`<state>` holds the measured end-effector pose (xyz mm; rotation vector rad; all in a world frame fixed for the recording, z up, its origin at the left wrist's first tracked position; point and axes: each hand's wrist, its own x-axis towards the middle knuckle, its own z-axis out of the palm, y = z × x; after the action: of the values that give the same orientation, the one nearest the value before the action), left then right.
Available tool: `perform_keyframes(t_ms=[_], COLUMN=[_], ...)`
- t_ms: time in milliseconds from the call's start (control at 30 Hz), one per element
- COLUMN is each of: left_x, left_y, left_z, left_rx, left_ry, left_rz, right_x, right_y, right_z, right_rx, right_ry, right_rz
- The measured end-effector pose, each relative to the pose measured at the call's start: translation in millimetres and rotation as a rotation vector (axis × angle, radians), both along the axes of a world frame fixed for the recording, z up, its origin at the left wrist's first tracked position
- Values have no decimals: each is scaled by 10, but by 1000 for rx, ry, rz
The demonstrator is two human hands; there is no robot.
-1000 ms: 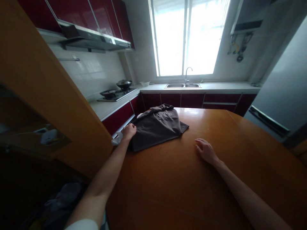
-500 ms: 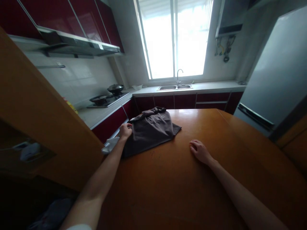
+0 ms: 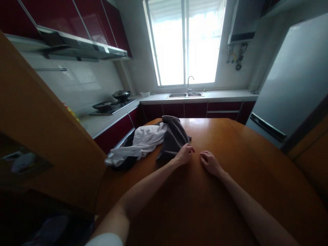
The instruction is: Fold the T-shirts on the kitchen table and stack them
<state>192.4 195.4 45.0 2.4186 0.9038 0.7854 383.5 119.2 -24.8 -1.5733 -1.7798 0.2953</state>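
Head view: the left hand (image 3: 185, 153) is positioned at the near right edge of the gray garment (image 3: 173, 138), fingers curled; whether its grip is clenched on the fabric cannot be determined. The right hand (image 3: 210, 163) rests palm down on the wooden tabletop (image 3: 230, 198), grip released, fingers slightly bent, just beside the left hand. The gray garment lies bunched toward the tabletop's far left side. Adjoining it on the left is a crumpled white cloth (image 3: 148, 136), with a black cloth (image 3: 125, 164) partly beneath. Beyond the tabletop are a sink (image 3: 177, 95) and a stove (image 3: 114, 108).
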Motion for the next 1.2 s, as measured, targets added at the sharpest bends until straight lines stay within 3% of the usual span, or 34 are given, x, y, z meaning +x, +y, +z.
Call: perform_keyframes(t_ms=[100, 200, 267, 367, 467, 567, 667, 767, 867, 967, 1100, 1200], left_x=[-39, -326, -600, -1043, -1401, -1598, -1647, -1599, -1519, -1477, -1508, -1532], left_y=[-111, -29, 108, 334, 497, 603, 714, 899, 1189, 1524, 1879, 2054], left_z=[-12, 128, 168, 49, -194, -375, -391, -275, -147, -126, -267, -377], left_rx=[22, 83, 110, 201, 245, 319, 355, 403, 459, 403, 308, 263], left_ry=[35, 28, 36, 89, 97, 93, 94, 163, 337, 521, 596, 567], left_rz=[-124, -88, 61, 380, 505, 521, 501, 444, 288, 202, 248, 330], right_x=[-4, -22, -54, -202, -554, -1070, -1537, -1780, -1819, -1739, -1472, -1118], right_y=[-1, -8, -10, -25, -99, -211, -242, -122, 70, 217, 294, 288], right_z=[2, 17, 44, 132, 263, 374, 433, 447, 430, 402, 385, 388], right_rx=[22, 37, 52, 94, 139, 136, 83, -2, -94, -224, -307, -331], right_ry=[47, 70, 74, 82, 38, -121, -261, -330, -360, -378, -404, -439], right_rz=[-1, -12, -27, -62, -45, 182, 362, 368, 316, 310, 289, 246])
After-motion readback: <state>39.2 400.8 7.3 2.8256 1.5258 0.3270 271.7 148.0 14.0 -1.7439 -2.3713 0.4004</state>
